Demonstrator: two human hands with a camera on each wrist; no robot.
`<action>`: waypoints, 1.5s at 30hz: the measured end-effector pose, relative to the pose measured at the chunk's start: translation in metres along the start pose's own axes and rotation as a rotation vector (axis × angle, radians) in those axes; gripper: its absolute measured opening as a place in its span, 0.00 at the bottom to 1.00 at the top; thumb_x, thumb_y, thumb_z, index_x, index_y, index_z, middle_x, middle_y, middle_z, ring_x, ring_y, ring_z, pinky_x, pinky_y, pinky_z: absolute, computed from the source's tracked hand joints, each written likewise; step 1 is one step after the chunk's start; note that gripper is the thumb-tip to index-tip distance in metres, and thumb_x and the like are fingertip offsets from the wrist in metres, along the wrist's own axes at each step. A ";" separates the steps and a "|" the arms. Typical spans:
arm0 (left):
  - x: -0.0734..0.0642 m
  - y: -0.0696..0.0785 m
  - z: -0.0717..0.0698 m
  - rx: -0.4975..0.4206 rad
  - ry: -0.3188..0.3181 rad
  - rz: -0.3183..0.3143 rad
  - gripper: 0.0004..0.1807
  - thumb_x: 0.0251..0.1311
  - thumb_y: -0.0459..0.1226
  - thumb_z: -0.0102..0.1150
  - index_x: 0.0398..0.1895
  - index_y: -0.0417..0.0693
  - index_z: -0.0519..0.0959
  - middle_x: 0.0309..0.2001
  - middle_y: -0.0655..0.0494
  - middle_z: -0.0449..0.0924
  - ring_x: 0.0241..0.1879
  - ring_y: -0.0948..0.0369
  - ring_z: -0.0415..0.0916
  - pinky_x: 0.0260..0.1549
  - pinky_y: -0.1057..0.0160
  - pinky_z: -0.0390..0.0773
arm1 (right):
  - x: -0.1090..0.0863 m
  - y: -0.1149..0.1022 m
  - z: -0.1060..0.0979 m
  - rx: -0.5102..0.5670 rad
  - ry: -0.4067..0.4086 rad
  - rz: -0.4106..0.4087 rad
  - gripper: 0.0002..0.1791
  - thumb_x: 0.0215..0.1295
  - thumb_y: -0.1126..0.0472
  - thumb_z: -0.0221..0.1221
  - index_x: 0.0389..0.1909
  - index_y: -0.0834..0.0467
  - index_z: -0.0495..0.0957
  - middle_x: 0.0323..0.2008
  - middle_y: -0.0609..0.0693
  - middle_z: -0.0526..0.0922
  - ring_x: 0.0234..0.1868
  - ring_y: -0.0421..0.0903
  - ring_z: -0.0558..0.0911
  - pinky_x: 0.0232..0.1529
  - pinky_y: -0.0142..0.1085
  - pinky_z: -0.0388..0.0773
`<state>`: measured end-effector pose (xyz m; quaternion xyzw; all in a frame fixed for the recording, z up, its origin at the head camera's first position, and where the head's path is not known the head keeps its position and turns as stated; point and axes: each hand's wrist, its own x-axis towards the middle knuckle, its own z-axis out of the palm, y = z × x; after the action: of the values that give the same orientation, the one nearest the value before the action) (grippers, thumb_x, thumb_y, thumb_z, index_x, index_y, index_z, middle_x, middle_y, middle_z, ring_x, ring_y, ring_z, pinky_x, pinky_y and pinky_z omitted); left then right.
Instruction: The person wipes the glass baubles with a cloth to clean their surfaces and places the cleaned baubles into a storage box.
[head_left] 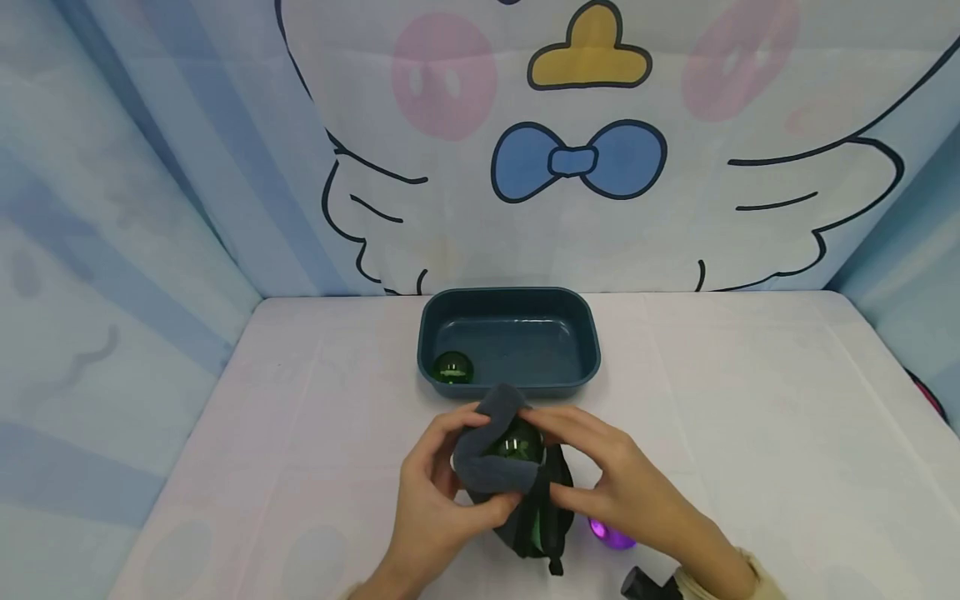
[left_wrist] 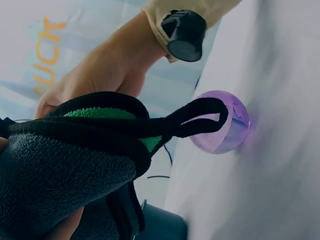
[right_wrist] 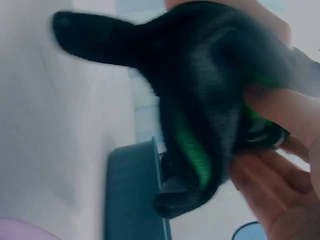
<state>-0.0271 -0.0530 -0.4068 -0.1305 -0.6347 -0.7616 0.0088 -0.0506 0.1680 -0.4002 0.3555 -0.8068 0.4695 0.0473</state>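
Note:
A dark grey towelling cloth (head_left: pixel 491 471) with black edging, a loop and a green inner side is wrapped around a clear green ball (head_left: pixel 519 442). My left hand (head_left: pixel 438 504) grips the cloth from the left, thumb at its lower front. On the other side my right hand (head_left: pixel 618 475) pinches the cloth's edge beside the ball, fingers above and thumb below. In the left wrist view the black loop (left_wrist: pixel 202 117) hangs out from the folded cloth. A purple clear ball (left_wrist: pixel 220 122) lies on the table behind it, partly hidden in the head view by the right hand.
A dark teal rectangular tray (head_left: pixel 525 346) stands just beyond the hands, with another green ball (head_left: pixel 453 367) in its near left corner. A black wrist device (head_left: pixel 648 585) is on the right sleeve. Printed fabric walls (head_left: pixel 570 233) enclose the white-covered table (head_left: pixel 750 400).

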 end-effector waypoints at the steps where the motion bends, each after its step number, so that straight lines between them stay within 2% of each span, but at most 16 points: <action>1: 0.000 0.000 0.000 0.001 0.003 -0.004 0.35 0.41 0.22 0.74 0.56 0.45 0.74 0.64 0.47 0.70 0.62 0.50 0.72 0.52 0.58 0.81 | 0.000 0.000 0.001 -0.013 0.014 -0.014 0.40 0.52 0.70 0.71 0.69 0.55 0.70 0.63 0.50 0.75 0.61 0.43 0.76 0.57 0.32 0.78; 5: 0.000 0.001 -0.001 -0.001 0.001 -0.010 0.34 0.43 0.22 0.73 0.57 0.45 0.74 0.65 0.48 0.69 0.61 0.50 0.73 0.50 0.56 0.82 | 0.003 -0.001 0.005 -0.023 0.093 -0.166 0.31 0.61 0.62 0.68 0.65 0.59 0.73 0.61 0.54 0.75 0.63 0.45 0.74 0.64 0.29 0.71; 8: 0.001 0.004 -0.003 0.001 -0.032 0.001 0.34 0.44 0.22 0.72 0.58 0.45 0.73 0.65 0.48 0.69 0.61 0.50 0.74 0.49 0.56 0.83 | 0.005 0.001 0.008 -0.002 0.150 -0.287 0.24 0.68 0.57 0.62 0.61 0.63 0.76 0.59 0.57 0.76 0.63 0.46 0.75 0.65 0.29 0.70; 9: 0.001 0.004 -0.003 0.001 -0.049 0.009 0.34 0.44 0.22 0.72 0.58 0.46 0.73 0.66 0.48 0.69 0.61 0.50 0.74 0.48 0.55 0.83 | 0.005 0.001 0.008 0.006 0.161 -0.299 0.23 0.69 0.56 0.60 0.60 0.63 0.77 0.59 0.58 0.77 0.63 0.46 0.75 0.65 0.30 0.70; 12: 0.002 0.005 -0.005 -0.001 -0.105 0.046 0.35 0.46 0.22 0.72 0.60 0.45 0.73 0.66 0.48 0.69 0.59 0.50 0.75 0.45 0.54 0.84 | 0.004 -0.001 0.007 0.054 0.165 -0.249 0.23 0.65 0.59 0.64 0.59 0.62 0.78 0.57 0.58 0.78 0.62 0.44 0.76 0.61 0.31 0.74; 17: 0.003 0.003 -0.007 -0.029 -0.152 0.093 0.35 0.46 0.22 0.71 0.61 0.41 0.72 0.65 0.43 0.70 0.58 0.50 0.75 0.46 0.53 0.84 | 0.003 -0.003 0.004 0.221 0.107 -0.106 0.28 0.57 0.74 0.67 0.61 0.64 0.76 0.55 0.56 0.79 0.57 0.41 0.80 0.48 0.35 0.83; 21: 0.003 0.004 -0.008 -0.040 -0.159 0.075 0.35 0.45 0.21 0.71 0.61 0.41 0.72 0.65 0.43 0.69 0.59 0.50 0.75 0.48 0.54 0.83 | 0.002 -0.003 0.002 0.302 0.093 -0.043 0.30 0.55 0.78 0.66 0.61 0.65 0.75 0.54 0.56 0.81 0.54 0.41 0.81 0.46 0.37 0.84; 23: 0.003 0.005 -0.008 -0.046 -0.151 0.052 0.35 0.45 0.21 0.71 0.61 0.42 0.72 0.66 0.44 0.69 0.60 0.50 0.75 0.48 0.54 0.83 | 0.002 -0.004 0.002 0.294 0.098 -0.027 0.30 0.55 0.77 0.67 0.61 0.64 0.76 0.54 0.55 0.81 0.54 0.41 0.81 0.47 0.36 0.84; 25: 0.003 0.007 -0.008 -0.049 -0.134 0.024 0.35 0.45 0.22 0.71 0.60 0.42 0.72 0.66 0.45 0.69 0.60 0.51 0.75 0.49 0.54 0.83 | 0.002 -0.004 0.003 0.239 0.102 -0.033 0.31 0.54 0.75 0.68 0.62 0.62 0.76 0.55 0.55 0.81 0.55 0.41 0.81 0.49 0.34 0.83; 28: 0.003 0.009 -0.008 -0.059 -0.110 0.005 0.35 0.45 0.22 0.71 0.61 0.42 0.71 0.66 0.44 0.68 0.59 0.51 0.76 0.48 0.54 0.83 | 0.003 -0.004 0.003 0.123 0.105 -0.103 0.31 0.57 0.68 0.69 0.64 0.61 0.74 0.59 0.54 0.78 0.60 0.41 0.77 0.57 0.31 0.78; 31: 0.003 0.008 -0.008 -0.071 -0.099 -0.001 0.35 0.46 0.22 0.71 0.61 0.41 0.71 0.66 0.43 0.68 0.58 0.51 0.76 0.48 0.53 0.83 | 0.005 -0.002 0.004 0.030 0.126 -0.246 0.28 0.62 0.60 0.67 0.63 0.62 0.75 0.61 0.56 0.76 0.64 0.44 0.73 0.64 0.29 0.71; 33: 0.004 0.008 -0.007 -0.084 -0.098 -0.013 0.35 0.47 0.23 0.71 0.61 0.41 0.71 0.65 0.42 0.69 0.59 0.50 0.76 0.49 0.53 0.83 | 0.006 -0.001 0.006 0.001 0.145 -0.344 0.24 0.66 0.58 0.63 0.61 0.63 0.76 0.61 0.58 0.76 0.64 0.47 0.73 0.66 0.30 0.69; 36: 0.004 0.007 -0.008 -0.103 -0.098 -0.051 0.35 0.47 0.24 0.71 0.62 0.42 0.71 0.65 0.42 0.69 0.60 0.50 0.75 0.51 0.53 0.82 | 0.008 0.001 0.007 -0.011 0.167 -0.417 0.20 0.69 0.58 0.61 0.58 0.63 0.79 0.60 0.58 0.77 0.62 0.49 0.73 0.66 0.31 0.69; 38: 0.005 0.007 -0.008 -0.115 -0.102 -0.071 0.35 0.47 0.24 0.71 0.62 0.42 0.71 0.66 0.43 0.69 0.61 0.49 0.74 0.53 0.53 0.81 | 0.007 0.001 0.008 -0.008 0.176 -0.408 0.20 0.69 0.58 0.61 0.58 0.63 0.79 0.59 0.58 0.77 0.62 0.48 0.74 0.65 0.30 0.70; 40: 0.005 0.008 -0.009 -0.119 -0.104 -0.083 0.35 0.47 0.24 0.71 0.62 0.42 0.71 0.66 0.44 0.69 0.63 0.49 0.73 0.54 0.54 0.80 | 0.006 -0.001 0.008 0.008 0.179 -0.364 0.21 0.68 0.58 0.61 0.58 0.63 0.79 0.59 0.58 0.78 0.62 0.47 0.74 0.64 0.29 0.71; 45: 0.005 0.007 -0.010 -0.108 -0.106 -0.073 0.34 0.47 0.25 0.72 0.61 0.41 0.72 0.67 0.45 0.69 0.64 0.49 0.71 0.55 0.54 0.79 | 0.004 -0.005 0.008 0.123 0.164 -0.160 0.27 0.59 0.68 0.67 0.61 0.63 0.77 0.56 0.57 0.80 0.58 0.41 0.80 0.51 0.32 0.81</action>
<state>-0.0325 -0.0635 -0.4009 -0.1479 -0.5964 -0.7866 -0.0597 -0.0487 0.1584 -0.3994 0.3814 -0.7391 0.5402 0.1285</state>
